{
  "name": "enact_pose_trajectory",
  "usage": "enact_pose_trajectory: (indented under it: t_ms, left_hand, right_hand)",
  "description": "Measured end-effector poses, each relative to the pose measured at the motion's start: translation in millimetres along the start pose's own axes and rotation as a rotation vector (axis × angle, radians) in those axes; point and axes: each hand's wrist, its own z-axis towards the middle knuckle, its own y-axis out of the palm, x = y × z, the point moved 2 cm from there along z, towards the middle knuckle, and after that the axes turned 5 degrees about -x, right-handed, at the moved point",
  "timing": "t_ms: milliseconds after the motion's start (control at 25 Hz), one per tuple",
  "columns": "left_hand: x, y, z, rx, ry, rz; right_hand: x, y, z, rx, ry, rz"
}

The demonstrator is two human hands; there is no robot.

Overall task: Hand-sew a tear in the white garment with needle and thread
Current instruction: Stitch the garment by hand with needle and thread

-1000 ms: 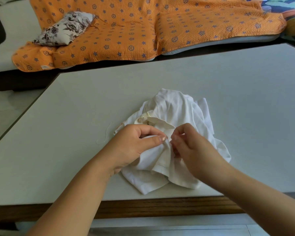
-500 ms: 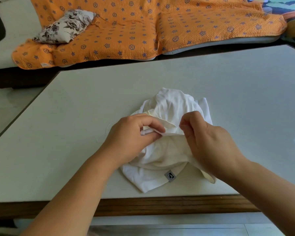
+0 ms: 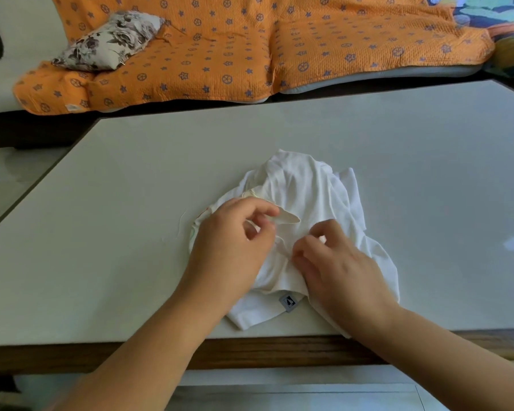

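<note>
The white garment (image 3: 306, 191) lies crumpled on the table (image 3: 398, 161), close to the middle of its near edge, with one corner of cloth reaching that wooden edge under the right wrist. A small dark label (image 3: 288, 302) shows on the hem that faces the near edge. The left hand (image 3: 235, 247) rests on the left part of the garment. Its fingers are curled and its forefinger lies against a cream collar band (image 3: 290, 218), but whether finger and thumb pinch anything cannot be told. The right hand (image 3: 339, 268) sits just beside it on the middle of the garment, fingers curled down into the cloth and gripping a gathered fold; the two hands are near each other but apart. A pale thread (image 3: 181, 223) lies on the bare tabletop just left of the garment. Beyond the far edge, an orange cover (image 3: 250, 48) with a blue pattern drapes a sofa, and a floral cushion (image 3: 110, 40) lies toward its left end.
</note>
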Motion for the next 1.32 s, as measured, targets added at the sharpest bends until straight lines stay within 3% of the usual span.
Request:
enact_pose_trajectory:
  t_ms: [80,200,280,400,720,960,1320]
  left_hand:
    - [-1.0,1.0,-1.7,-0.098,-0.299,-0.448]
    - [-3.5,3.7,-2.5,-0.376,-0.553,-0.658]
    - [-2.2,9.1,-4.1,-0.516,-0.632,-0.724]
    - [-4.3,11.9,-0.4,-0.530,-0.736,-0.924]
    - [-16.6,6.4,4.1,-0.474,-0.810,-1.205]
    - [-18.9,-1.0,2.8,-0.449,-0.669,-0.901]
    - [-20.4,-0.7,4.7,-0.373,-0.562,-0.790]
  right_hand:
    - [0.2,-9.6,6.3,0.046,0.218,0.395]
    - [-0.3,-24.4,14.9,0.063,0.486,0.932]
    - [-10.8,-33.4,16.3,0.047,0.497,1.087]
    - [-27.6,-38.6,8.3,-0.054,0.426,1.161]
    - [-22.7,-24.4,3.8,-0.268,0.480,1.236]
    - [-15.8,-20.5,15.2,-0.180,0.467,0.905]
    - [-16.6,-10.3,16.1,-0.163,0.232,0.527]
